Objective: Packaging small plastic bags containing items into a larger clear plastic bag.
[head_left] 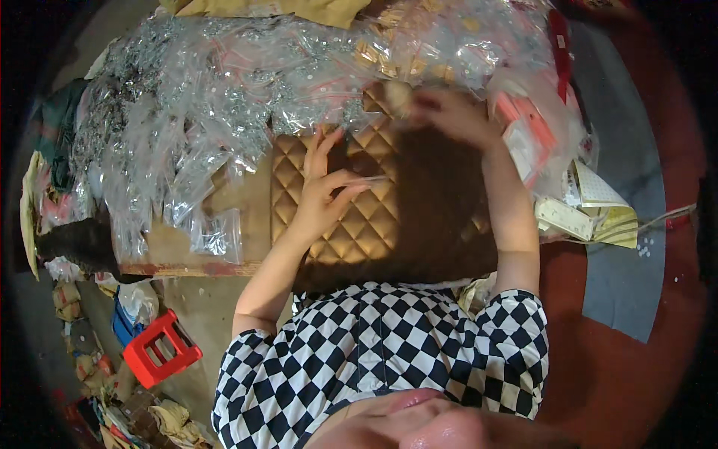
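My left hand (327, 183) is over the brown quilted pad (363, 224), thumb and forefinger pinched on a thin, clear plastic piece (368, 180), seen edge-on and possibly a small bag. Its other fingers stretch upward toward the heap. My right hand (456, 116), smeared by motion, is above the pad's far right part. A pale, rounded blur (399, 97) lies at its fingertips; whether the hand grips it I cannot tell. Beyond both hands spreads a heap of clear plastic bags (209, 97) with red strips and shiny contents.
Near the heap's front edge lies a small clear bag (217, 236). Orange-red boxes (527, 123) in plastic and a white block (565, 217) are at right, beside a yellow-backed sheet (617, 217). A red plastic stool (161, 348) stands on the floor at lower left.
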Demonstrator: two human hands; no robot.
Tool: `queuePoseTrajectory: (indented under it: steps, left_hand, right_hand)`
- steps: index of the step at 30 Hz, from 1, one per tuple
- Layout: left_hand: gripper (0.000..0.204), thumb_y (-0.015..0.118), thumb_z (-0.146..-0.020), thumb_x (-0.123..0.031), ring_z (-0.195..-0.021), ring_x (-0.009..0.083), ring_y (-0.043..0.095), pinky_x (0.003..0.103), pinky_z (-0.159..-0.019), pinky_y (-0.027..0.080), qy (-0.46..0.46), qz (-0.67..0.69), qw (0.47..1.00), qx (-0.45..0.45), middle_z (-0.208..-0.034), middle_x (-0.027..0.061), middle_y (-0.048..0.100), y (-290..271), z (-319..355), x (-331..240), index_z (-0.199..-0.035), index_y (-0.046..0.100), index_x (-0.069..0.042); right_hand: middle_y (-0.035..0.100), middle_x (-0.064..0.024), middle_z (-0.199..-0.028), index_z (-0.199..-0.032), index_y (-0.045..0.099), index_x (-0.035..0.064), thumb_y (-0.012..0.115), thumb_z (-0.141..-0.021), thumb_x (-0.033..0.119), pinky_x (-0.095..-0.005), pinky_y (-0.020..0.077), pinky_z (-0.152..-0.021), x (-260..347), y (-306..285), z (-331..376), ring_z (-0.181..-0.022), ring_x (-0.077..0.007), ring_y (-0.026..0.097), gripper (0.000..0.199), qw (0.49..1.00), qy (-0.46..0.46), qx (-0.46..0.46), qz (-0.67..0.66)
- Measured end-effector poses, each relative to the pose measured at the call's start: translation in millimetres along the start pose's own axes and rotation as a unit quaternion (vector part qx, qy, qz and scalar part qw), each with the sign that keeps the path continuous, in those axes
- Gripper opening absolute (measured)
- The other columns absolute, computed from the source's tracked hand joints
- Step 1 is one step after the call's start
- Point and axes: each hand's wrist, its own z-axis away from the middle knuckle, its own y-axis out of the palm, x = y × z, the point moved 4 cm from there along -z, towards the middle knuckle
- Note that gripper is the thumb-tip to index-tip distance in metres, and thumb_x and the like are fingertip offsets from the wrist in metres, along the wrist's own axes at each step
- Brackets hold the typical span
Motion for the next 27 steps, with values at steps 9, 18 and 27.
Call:
queuePoseTrajectory:
  steps: [9,18,27]
  left_hand:
    - [0.025,0.066,-0.087,0.005,-0.086,0.0087,0.061,0.023,-0.075,0.048,-0.160,0.319,0.931,0.075,-0.099,0.0038,0.067,33.6,19.2,31.7,-0.110,0.067,-0.003]
    - [0.028,0.066,-0.091,-0.002,-0.092,0.0099,0.064,0.023,-0.080,0.050,-0.241,0.214,0.943,0.086,-0.095,0.0046,0.070,7.2,47.6,54.5,-0.119,0.063,0.000]
    - [0.015,0.062,-0.096,-0.010,-0.090,0.0079,0.063,0.023,-0.079,0.049,-0.238,0.268,0.932,0.045,-0.098,0.0046,0.071,14.0,43.8,31.4,-0.105,0.065,0.002]
  right_hand:
    - [0.070,-0.0106,-0.098,-0.109,0.070,0.0101,0.062,-0.088,0.022,-0.0404,0.0531,-0.078,-49.6,-5.1,-0.1,-0.086,-0.0261,0.067,0.025,0.816,-0.008,-0.307,0.490]
    - [0.068,-0.0157,-0.101,-0.097,0.070,0.0079,0.065,-0.084,0.024,-0.0473,0.0511,-0.081,-30.7,4.2,37.2,-0.096,-0.0373,0.064,0.021,0.959,0.022,-0.159,0.235]
    - [0.067,-0.0151,-0.089,-0.085,0.068,0.0106,0.064,-0.085,0.031,-0.0460,0.0494,-0.076,-67.1,15.6,8.7,-0.089,-0.0330,0.063,0.021,0.916,0.018,-0.229,0.328]
